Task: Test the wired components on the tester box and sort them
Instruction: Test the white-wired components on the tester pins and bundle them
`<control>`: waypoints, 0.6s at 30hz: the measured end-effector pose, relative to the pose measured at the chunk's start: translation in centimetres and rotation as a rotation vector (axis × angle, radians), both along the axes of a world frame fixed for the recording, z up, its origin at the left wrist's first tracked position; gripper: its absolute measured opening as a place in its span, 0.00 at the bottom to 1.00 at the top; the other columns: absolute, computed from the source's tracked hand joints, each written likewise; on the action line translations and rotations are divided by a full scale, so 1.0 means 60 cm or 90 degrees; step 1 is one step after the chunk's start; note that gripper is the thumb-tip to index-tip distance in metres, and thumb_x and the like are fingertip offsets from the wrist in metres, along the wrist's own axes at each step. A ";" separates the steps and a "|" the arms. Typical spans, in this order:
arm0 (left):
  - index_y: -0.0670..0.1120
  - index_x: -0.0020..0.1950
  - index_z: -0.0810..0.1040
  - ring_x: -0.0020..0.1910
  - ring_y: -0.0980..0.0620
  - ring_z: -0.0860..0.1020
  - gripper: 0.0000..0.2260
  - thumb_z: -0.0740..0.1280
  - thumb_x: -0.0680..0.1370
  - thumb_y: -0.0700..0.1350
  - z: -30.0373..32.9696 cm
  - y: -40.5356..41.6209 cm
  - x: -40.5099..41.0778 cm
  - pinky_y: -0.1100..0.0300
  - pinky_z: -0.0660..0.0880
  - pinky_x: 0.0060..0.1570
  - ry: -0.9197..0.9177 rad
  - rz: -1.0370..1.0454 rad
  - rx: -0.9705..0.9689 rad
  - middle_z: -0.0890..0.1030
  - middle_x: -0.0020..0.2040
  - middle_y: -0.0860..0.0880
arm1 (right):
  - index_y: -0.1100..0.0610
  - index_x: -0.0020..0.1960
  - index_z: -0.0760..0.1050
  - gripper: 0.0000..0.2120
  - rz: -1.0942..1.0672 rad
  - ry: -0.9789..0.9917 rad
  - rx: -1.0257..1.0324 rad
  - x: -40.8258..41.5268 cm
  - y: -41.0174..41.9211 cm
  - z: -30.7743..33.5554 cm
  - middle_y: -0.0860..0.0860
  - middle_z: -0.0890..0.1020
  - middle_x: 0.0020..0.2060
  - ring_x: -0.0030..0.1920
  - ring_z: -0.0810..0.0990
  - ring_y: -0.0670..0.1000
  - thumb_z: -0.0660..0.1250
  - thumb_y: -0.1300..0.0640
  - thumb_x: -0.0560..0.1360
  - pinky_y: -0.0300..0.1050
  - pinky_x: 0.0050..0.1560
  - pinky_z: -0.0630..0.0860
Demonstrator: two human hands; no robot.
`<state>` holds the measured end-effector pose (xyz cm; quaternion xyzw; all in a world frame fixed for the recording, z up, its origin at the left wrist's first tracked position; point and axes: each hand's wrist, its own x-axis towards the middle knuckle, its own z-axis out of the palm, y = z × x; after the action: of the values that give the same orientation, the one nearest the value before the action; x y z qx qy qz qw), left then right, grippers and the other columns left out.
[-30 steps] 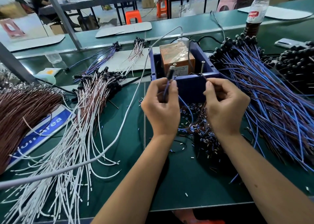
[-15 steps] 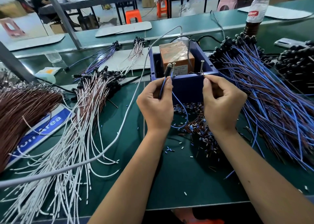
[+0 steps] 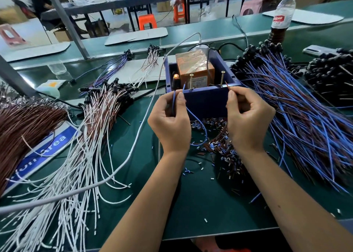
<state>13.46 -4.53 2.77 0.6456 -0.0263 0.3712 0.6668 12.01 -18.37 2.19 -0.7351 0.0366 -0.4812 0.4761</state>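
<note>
From the head view, the testing step looks under way. The left hand [image 3: 170, 122] pinches the blue wire [image 3: 198, 125] and the part with the little lamp [image 3: 175, 76], which glows orange just above its fingers. The right hand [image 3: 248, 120] pinches the brown wire end [image 3: 227, 85] beside a screw [image 3: 222, 78] on the tester box [image 3: 206, 100]. Next, I think, the part goes to a sorted pile. The blue wire pile [image 3: 298, 106] lies right of the fingers, the white wire pile [image 3: 91, 129] left. Cut bits [image 3: 223, 148] lie under the hands and could snag
</note>
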 end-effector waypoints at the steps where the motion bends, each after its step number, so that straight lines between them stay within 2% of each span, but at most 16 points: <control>1: 0.44 0.47 0.84 0.37 0.55 0.80 0.02 0.72 0.79 0.40 0.002 0.000 -0.002 0.62 0.76 0.41 -0.015 0.006 0.000 0.83 0.38 0.50 | 0.59 0.54 0.85 0.08 0.003 0.002 0.007 -0.001 -0.002 0.001 0.49 0.85 0.40 0.39 0.84 0.46 0.68 0.58 0.82 0.46 0.41 0.82; 4: 0.45 0.45 0.83 0.32 0.48 0.77 0.04 0.71 0.79 0.42 0.010 -0.004 -0.008 0.55 0.74 0.33 -0.044 0.001 0.030 0.82 0.36 0.47 | 0.58 0.54 0.84 0.07 -0.003 0.006 0.019 -0.008 -0.008 0.006 0.46 0.83 0.37 0.37 0.82 0.46 0.68 0.59 0.82 0.43 0.38 0.80; 5: 0.46 0.44 0.82 0.31 0.48 0.75 0.04 0.71 0.80 0.42 0.016 -0.008 -0.012 0.55 0.72 0.30 -0.046 -0.008 0.034 0.81 0.35 0.47 | 0.57 0.54 0.84 0.06 -0.006 0.012 0.029 -0.011 -0.011 0.008 0.44 0.83 0.37 0.36 0.82 0.46 0.68 0.58 0.82 0.41 0.38 0.79; 7: 0.47 0.43 0.82 0.29 0.56 0.73 0.06 0.71 0.79 0.41 0.036 -0.028 -0.017 0.60 0.69 0.29 -0.038 -0.050 0.030 0.79 0.32 0.52 | 0.56 0.53 0.85 0.06 -0.013 0.036 0.055 -0.019 -0.026 0.017 0.42 0.83 0.38 0.37 0.82 0.44 0.69 0.58 0.81 0.39 0.38 0.79; 10: 0.46 0.41 0.83 0.29 0.61 0.72 0.07 0.72 0.78 0.40 0.069 -0.076 -0.015 0.66 0.69 0.30 -0.013 -0.119 0.081 0.77 0.31 0.57 | 0.54 0.51 0.86 0.06 -0.053 0.106 0.091 -0.031 -0.080 0.031 0.44 0.85 0.40 0.40 0.83 0.44 0.70 0.56 0.79 0.46 0.45 0.83; 13: 0.44 0.40 0.83 0.31 0.60 0.73 0.07 0.72 0.78 0.40 0.101 -0.138 -0.004 0.61 0.72 0.32 0.018 -0.175 0.138 0.79 0.31 0.54 | 0.55 0.57 0.85 0.13 -0.205 0.103 0.168 -0.057 -0.157 0.053 0.52 0.85 0.48 0.45 0.83 0.52 0.66 0.60 0.76 0.53 0.50 0.82; 15: 0.44 0.38 0.83 0.30 0.60 0.73 0.08 0.72 0.78 0.42 0.118 -0.181 0.003 0.62 0.73 0.34 0.051 -0.208 0.194 0.78 0.30 0.54 | 0.57 0.61 0.83 0.19 -0.355 0.034 0.102 -0.082 -0.192 0.072 0.54 0.81 0.54 0.52 0.80 0.59 0.61 0.63 0.74 0.47 0.56 0.77; 16: 0.45 0.38 0.83 0.30 0.60 0.73 0.08 0.72 0.78 0.42 0.126 -0.203 0.006 0.63 0.73 0.34 0.074 -0.233 0.225 0.78 0.30 0.56 | 0.58 0.62 0.81 0.20 -0.412 0.016 0.011 -0.095 -0.201 0.080 0.57 0.80 0.55 0.56 0.78 0.62 0.60 0.63 0.74 0.42 0.59 0.73; 18: 0.47 0.37 0.82 0.29 0.61 0.73 0.10 0.71 0.78 0.44 0.141 -0.245 0.014 0.62 0.71 0.34 0.133 -0.288 0.270 0.77 0.29 0.57 | 0.59 0.65 0.79 0.17 -0.388 0.024 -0.204 -0.107 -0.205 0.090 0.59 0.80 0.56 0.59 0.76 0.63 0.62 0.62 0.78 0.39 0.64 0.64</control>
<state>14.33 -19.21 11.25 0.7826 -0.1769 0.1317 0.5822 5.60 -30.68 7.60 -0.7644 0.1876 -0.5875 0.1883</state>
